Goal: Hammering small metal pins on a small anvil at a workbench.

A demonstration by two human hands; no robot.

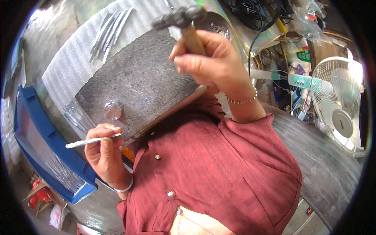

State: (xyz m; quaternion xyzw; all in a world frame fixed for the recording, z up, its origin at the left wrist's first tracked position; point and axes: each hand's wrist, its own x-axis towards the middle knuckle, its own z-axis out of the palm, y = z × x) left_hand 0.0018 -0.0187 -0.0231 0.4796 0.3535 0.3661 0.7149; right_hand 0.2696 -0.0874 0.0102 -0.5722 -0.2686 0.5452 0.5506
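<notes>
My right hand (219, 64) is wrapped round the wooden handle of a hammer (184, 17), its dark metal head raised over the far part of a grey stone slab (137, 70). Between the thumb and fingers of my left hand (105, 152) is a slim, pale silvery rod (84, 143), pointing left just off the slab's near left corner. A small round shiny metal block (112, 111) sits on the slab, a little beyond my left hand. Several silvery strips (111, 33) lie on white foam sheeting past the slab, and more strips (78, 115) lie at its left edge.
A blue plastic bin (51, 137) holding many thin metal rods stands at the left. Behind the hammer is a dark round dish (219, 25) with small metal bits. Black cables (250, 11) lie at the back right, and a white fan (338, 105) stands at the right.
</notes>
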